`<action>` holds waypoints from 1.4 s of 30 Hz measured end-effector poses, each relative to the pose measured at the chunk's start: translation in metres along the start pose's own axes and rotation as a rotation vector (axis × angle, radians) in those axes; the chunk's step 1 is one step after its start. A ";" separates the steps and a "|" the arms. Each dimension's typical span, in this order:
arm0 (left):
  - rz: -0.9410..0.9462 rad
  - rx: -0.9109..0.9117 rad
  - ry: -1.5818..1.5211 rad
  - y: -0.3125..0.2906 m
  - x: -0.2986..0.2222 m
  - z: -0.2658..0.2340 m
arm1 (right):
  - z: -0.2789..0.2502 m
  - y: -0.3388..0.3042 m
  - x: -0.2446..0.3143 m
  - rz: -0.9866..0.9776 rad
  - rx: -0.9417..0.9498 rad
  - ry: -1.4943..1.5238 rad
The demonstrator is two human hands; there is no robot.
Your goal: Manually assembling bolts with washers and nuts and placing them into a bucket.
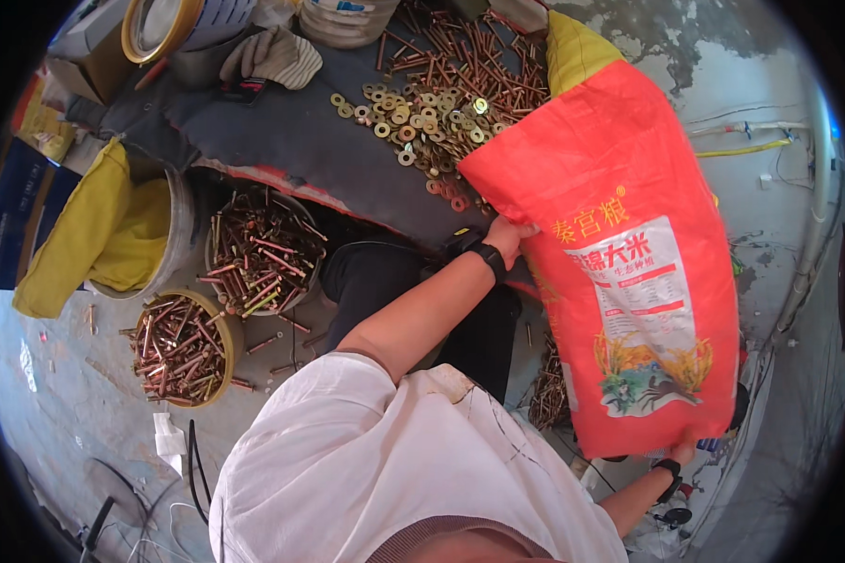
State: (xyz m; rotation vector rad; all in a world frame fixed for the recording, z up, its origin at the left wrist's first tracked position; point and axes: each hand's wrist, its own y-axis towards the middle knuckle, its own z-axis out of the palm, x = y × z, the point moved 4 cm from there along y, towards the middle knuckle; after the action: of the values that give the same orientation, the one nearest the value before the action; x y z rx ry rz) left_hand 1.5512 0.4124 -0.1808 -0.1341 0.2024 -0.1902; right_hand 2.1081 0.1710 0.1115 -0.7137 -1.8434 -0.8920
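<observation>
A large red woven sack (643, 169) with a printed pale label lies tilted at my right, its mouth toward the far side. My left hand (507, 238) grips the sack's left edge near the mouth. At its near bottom end my right hand (683, 453) is closed on a corner, with most fingers hidden behind the sack. Just beyond the mouth, on a dark padded cloth (272, 131), lie a heap of brass-coloured washers (422, 122) and a pile of long copper-toned bolts (483, 56). The sack's mouth overlaps the edge of the heap.
Two buckets of bolts, one a yellow bucket (233, 349), stand left of my legs. Behind them is a white bucket (184, 220) with yellow cloth (84, 235). A striped glove (277, 58) lies at the far left. Pipes (812, 225) run along the right wall.
</observation>
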 end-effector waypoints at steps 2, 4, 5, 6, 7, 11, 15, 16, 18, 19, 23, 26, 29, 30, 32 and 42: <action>0.046 -0.021 0.018 -0.005 -0.002 -0.001 | 0.032 -0.004 0.049 -0.164 -0.170 -0.671; 0.067 -0.005 0.025 -0.005 -0.005 0.006 | 0.052 -0.013 0.126 -0.590 -0.488 -0.837; 0.041 -0.037 0.029 -0.009 -0.008 0.002 | 0.103 -0.053 0.176 -0.784 -0.489 -0.762; 0.005 -0.047 0.027 -0.010 -0.007 0.005 | 0.127 -0.064 0.220 -1.134 -0.526 -0.870; -0.001 -0.050 0.031 -0.012 -0.008 0.005 | 0.167 -0.089 0.256 -1.188 -0.456 -0.809; -0.024 -0.056 0.015 -0.009 -0.008 0.001 | 0.327 -0.204 0.348 -1.451 0.074 -0.650; -0.006 -0.107 0.027 -0.006 -0.003 -0.003 | 0.449 -0.243 0.377 -1.249 0.654 -0.641; -0.016 -0.093 0.024 -0.005 0.000 0.000 | 0.479 -0.229 0.372 -1.242 0.706 -0.766; 0.040 -0.027 -0.039 -0.004 -0.002 0.000 | 0.553 -0.179 0.321 -1.097 0.953 -0.817; 0.042 -0.022 -0.044 -0.002 0.000 -0.001 | 0.576 -0.162 0.293 -0.960 1.117 -0.750; 0.025 0.005 -0.070 -0.001 0.001 0.003 | 0.590 -0.194 0.187 -0.979 1.141 -1.034; 0.038 0.047 -0.127 -0.012 -0.009 -0.001 | 0.563 -0.262 0.144 -0.962 1.250 -1.297; 0.023 0.073 -0.133 -0.013 -0.009 -0.005 | 0.551 -0.283 0.115 -1.008 1.108 -1.458; 0.019 0.079 -0.131 -0.013 -0.009 -0.005 | 0.548 -0.281 0.109 -0.982 1.021 -1.480; 0.010 0.092 -0.127 -0.013 -0.009 -0.006 | 0.549 -0.271 0.091 -0.983 0.989 -1.400; -0.020 0.133 -0.104 -0.024 -0.008 -0.027 | 0.521 -0.170 0.120 -0.775 0.791 -1.224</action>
State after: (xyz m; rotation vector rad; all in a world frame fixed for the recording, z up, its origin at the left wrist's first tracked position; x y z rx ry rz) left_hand 1.5336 0.3880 -0.2018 -0.0140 0.0842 -0.2159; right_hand 1.6729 0.5127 0.0186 0.0962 -3.3709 0.0508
